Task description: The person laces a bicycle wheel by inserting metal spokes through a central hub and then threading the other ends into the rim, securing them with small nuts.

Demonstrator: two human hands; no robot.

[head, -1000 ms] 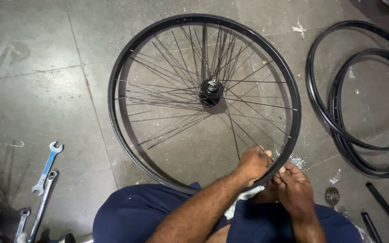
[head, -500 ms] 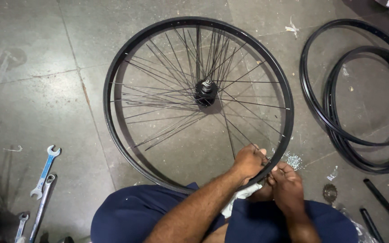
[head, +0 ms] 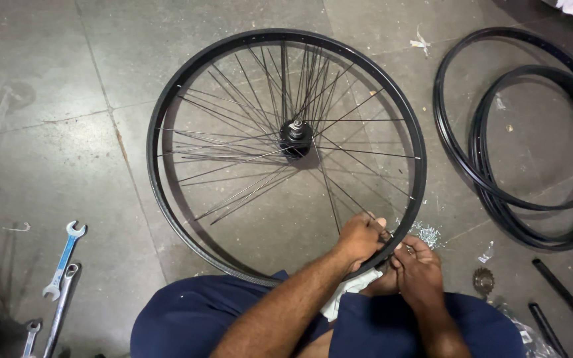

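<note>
A black bicycle wheel rim [head: 167, 113] with thin spokes and a central hub [head: 296, 136] lies flat on the grey floor, its near edge at my knees. My left hand [head: 361, 237] pinches a spoke [head: 339, 189] where it meets the near right part of the rim. My right hand [head: 418, 270] is closed just outside the rim at the same spot, fingers curled on a small part that I cannot make out. A white cloth [head: 345, 292] lies on my lap under both hands.
Two black rims or tyres [head: 499, 192] lie stacked at the right. Spanners [head: 63, 258] lie at the lower left. A heap of small metal nipples [head: 426, 233], a sprocket [head: 483, 281] and black tubes [head: 568, 301] sit right of my knees.
The view has shifted a little, so the wheel sits slightly further left and lower. Both hands stay at the same place on the rim with small finger movements.
</note>
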